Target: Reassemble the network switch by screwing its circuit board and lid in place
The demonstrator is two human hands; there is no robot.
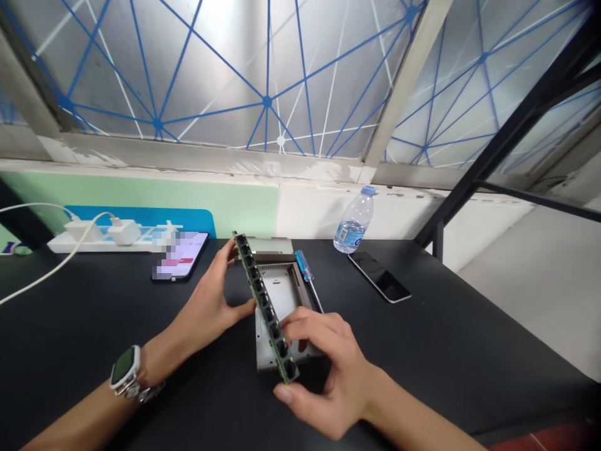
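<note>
A long green circuit board with a row of black ports [263, 304] stands tilted on edge over an open grey plastic case [283, 294] on the black table [94, 326]. My left hand [211, 300] pinches the board's left side between thumb and fingers. My right hand [319, 369] grips the board's near end, fingers over the ports and thumb beneath. A watch sits on my left wrist.
A blue-handled screwdriver [307, 275] lies right of the case. A dark phone [379, 276] and a water bottle [354, 220] are further right. A lit phone [181, 255] and a white power strip with chargers [103, 237] sit at the back left. The table edge drops off on the right.
</note>
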